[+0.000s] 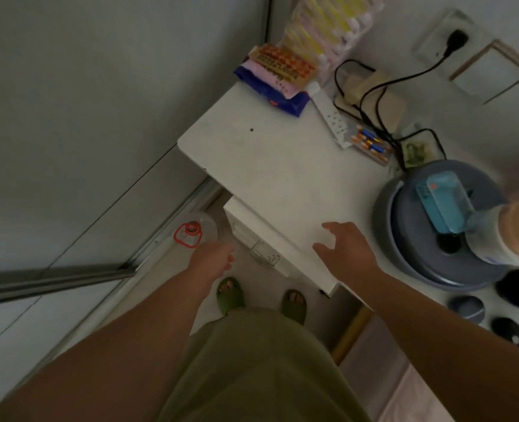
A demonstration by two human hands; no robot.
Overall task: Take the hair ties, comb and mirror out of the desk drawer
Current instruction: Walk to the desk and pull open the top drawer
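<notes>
Item: white desk drawer (252,236), shut, below worktop (270,166) front edge; clear handle (264,254). Hair ties, comb, mirror: unseen, presumably inside. Left hand (212,258) beside handle, right hand (345,248) over front edge; both grips wide, empty. Advice: hook handle squarely, pull straight.

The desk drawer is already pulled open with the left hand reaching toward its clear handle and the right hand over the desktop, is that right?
Not quite. The head view shows the desk drawer shut. The left hand does reach toward its clear handle, and the right hand is over the desktop, open and holding nothing.
</notes>
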